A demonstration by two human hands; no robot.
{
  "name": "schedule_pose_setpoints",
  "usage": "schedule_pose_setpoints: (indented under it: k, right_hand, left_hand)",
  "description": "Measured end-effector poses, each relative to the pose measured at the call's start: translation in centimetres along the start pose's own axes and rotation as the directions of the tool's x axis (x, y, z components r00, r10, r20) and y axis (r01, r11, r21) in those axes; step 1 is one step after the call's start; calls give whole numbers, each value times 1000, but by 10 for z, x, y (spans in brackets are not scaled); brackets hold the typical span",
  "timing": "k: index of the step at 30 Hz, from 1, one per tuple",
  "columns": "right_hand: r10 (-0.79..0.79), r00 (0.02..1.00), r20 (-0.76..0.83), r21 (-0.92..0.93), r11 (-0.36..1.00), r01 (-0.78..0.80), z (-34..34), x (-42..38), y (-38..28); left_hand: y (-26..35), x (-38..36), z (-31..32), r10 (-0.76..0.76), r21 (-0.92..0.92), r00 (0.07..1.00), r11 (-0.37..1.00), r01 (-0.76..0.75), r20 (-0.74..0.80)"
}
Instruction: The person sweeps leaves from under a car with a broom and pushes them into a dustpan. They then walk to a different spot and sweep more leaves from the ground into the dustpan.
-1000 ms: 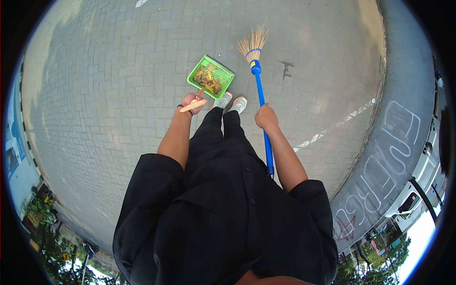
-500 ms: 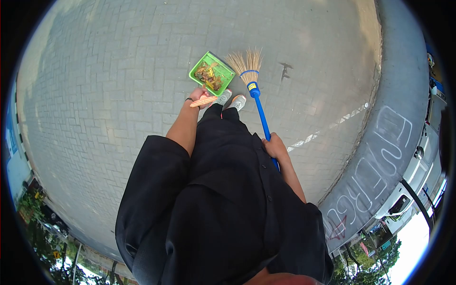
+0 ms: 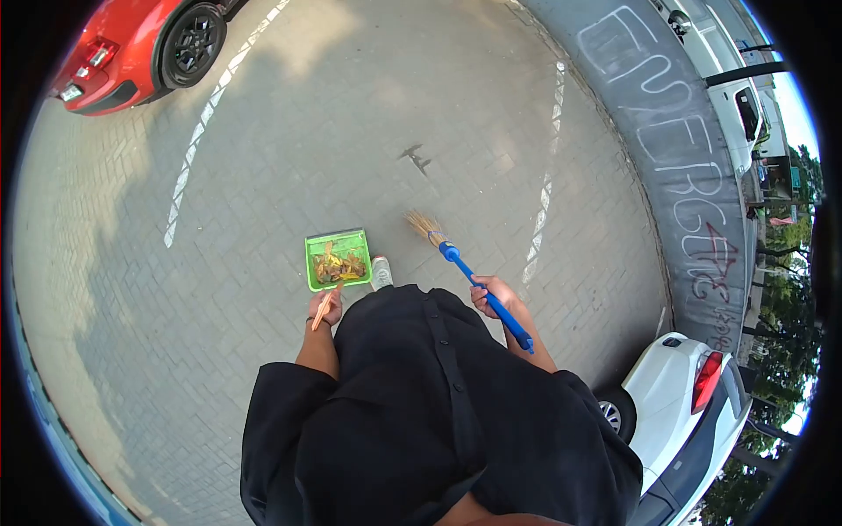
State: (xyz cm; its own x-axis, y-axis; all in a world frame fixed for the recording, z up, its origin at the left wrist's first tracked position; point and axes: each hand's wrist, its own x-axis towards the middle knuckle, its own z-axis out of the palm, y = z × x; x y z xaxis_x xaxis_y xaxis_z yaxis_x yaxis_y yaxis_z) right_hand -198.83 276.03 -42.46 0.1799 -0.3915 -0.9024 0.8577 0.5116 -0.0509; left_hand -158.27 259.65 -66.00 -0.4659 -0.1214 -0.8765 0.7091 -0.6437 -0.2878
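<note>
My left hand [image 3: 324, 307] is closed around the pale orange handle of a green dustpan [image 3: 310, 270]. Brown and yellow dry leaves [image 3: 341, 265] lie inside the pan, heaped towards its near side. In my right hand [image 3: 493, 294] is the blue shaft of a broom [image 3: 503, 316], gripped near its upper end. The broom slants away to the front left, and its straw bristles [image 3: 424, 225] point forward, right of the dustpan. One light-coloured shoe [image 3: 381, 273] shows beside the pan.
Grey block paving [image 3: 263, 193] carries white painted lines [image 3: 195, 140]. A red car [image 3: 132, 53] stands at the far left and a white car [image 3: 671, 421] close on my right. A low grey wall [image 3: 653, 131] with painted letters runs along the right.
My view has turned to the right, bringing the red and white cars in. The dustpan now sits left of my shoe, and the broom leans more to the left. Both hands keep their hold.
</note>
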Motion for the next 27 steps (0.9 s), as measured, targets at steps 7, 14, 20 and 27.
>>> schedule_pose_setpoints:
  k: [7, 14, 20, 27]
  right_hand:
    - [-187, 962, 197, 576, 816, 41, -77, -3, 95]
    - [-393, 906, 157, 687, 703, 186, -96, -11, 217]
    - [-515, 842, 163, 870, 477, 123, -127, -42, 368]
    - [-640, 713, -286, 956, -145, 254, -129, -88, 564]
  left_hand:
    - [28, 51, 29, -59, 20, 997, 998, 58, 57]
    - [-58, 39, 111, 20, 380, 983, 924, 52, -184]
    - [-148, 19, 80, -64, 788, 998, 614, 45, -7]
    - [-281, -52, -2, -314, 994, 947, 68, 89, -63]
